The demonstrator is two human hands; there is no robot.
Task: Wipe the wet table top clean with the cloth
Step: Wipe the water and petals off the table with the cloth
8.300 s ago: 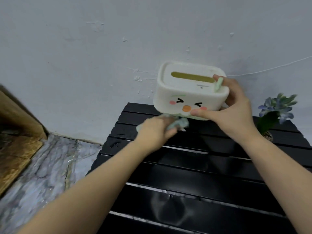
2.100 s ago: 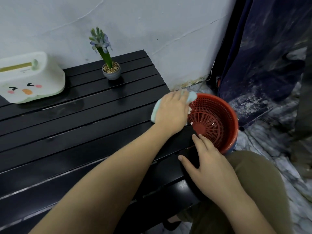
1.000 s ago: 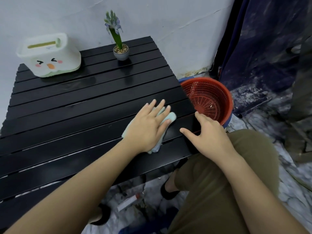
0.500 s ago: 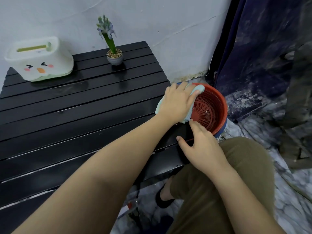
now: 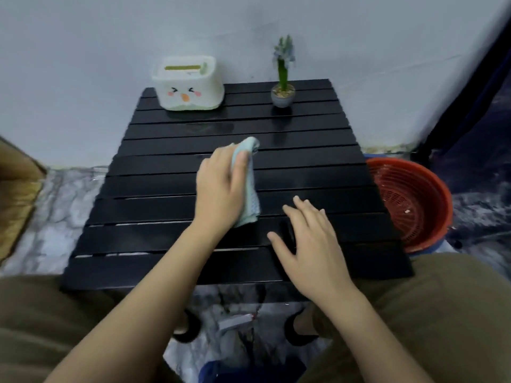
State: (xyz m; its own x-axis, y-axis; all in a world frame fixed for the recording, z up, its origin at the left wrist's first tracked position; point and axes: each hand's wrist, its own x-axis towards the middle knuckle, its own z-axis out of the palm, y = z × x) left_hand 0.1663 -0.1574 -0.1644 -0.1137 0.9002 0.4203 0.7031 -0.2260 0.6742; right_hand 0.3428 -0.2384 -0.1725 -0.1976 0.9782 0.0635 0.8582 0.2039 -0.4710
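A low black slatted table (image 5: pixel 154 239) stands against a pale wall. My left hand (image 5: pixel 219 186) presses a light blue cloth (image 5: pixel 249 194) onto the middle slats; the cloth sticks out past my fingertips and along the right side of my palm. My right hand (image 5: pixel 309 244) lies flat on the near right part of the table, fingers spread, holding nothing. A dull wet smear shows on the slats (image 5: pixel 213 128) beyond the cloth.
A white tissue box with a cartoon face (image 5: pixel 188 84) sits at the back left of the table. A small potted plant (image 5: pixel 282 92) stands at the back right. A red plastic basket (image 5: pixel 412 203) rests on the floor just off the table's right edge. My knees flank the near edge.
My left hand has slid the cloth from the table's right edge by the basket back to the middle. My right hand has shifted from the right edge onto the near slats.
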